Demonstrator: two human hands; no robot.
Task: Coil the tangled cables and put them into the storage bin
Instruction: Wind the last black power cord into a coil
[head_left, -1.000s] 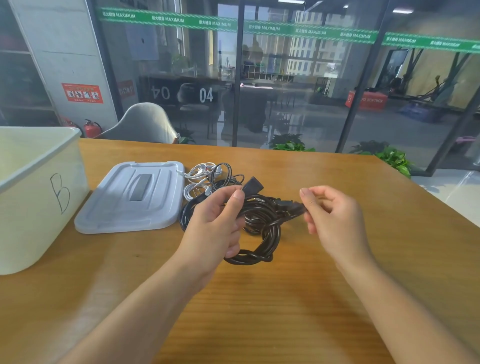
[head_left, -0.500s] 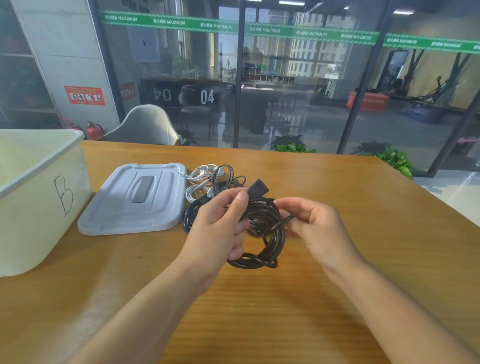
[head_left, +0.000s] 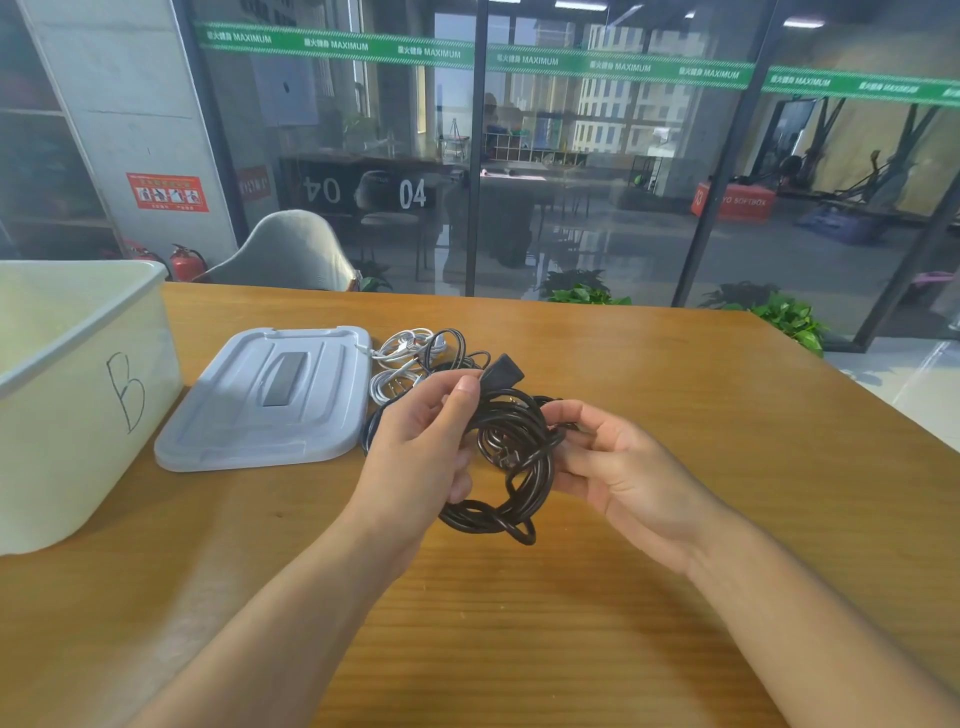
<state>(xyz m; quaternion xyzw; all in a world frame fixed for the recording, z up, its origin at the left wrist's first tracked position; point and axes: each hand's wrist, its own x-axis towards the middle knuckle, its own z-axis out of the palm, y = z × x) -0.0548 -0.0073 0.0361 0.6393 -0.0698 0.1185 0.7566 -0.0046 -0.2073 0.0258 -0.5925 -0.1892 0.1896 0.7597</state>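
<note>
The black cable coil hangs upright above the table between both hands, left hand gripping its left side, right hand pinching its right edge, bin far left.

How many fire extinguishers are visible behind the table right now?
2: one red extinguisher stands beyond the table's far left corner; another peeks over the storage bin rim. Others may be hidden.

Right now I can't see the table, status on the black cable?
Left hand and right hand both grip black cable, coiled. Bin open at left. Nothing blocking.
</note>
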